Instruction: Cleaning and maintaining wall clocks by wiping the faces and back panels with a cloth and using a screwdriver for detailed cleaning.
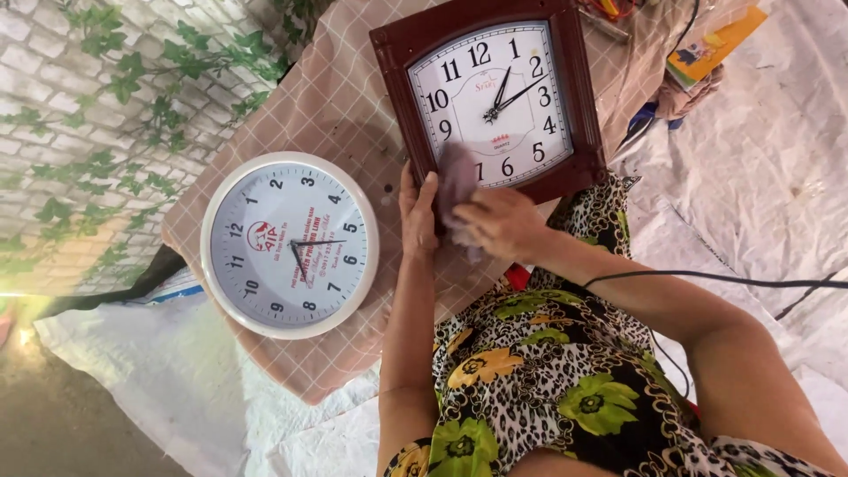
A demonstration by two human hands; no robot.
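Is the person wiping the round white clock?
No, the right hand presses a cloth on the square brown clock, while the round white clock lies untouched beside it.

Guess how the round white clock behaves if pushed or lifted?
The round white clock lies flat, face up, on the checked cloth, so it would probably slide, not roll. Its thin rim suggests it is light. The glossy front cover looks scratchable and possibly breakable. Neither hand touches it.
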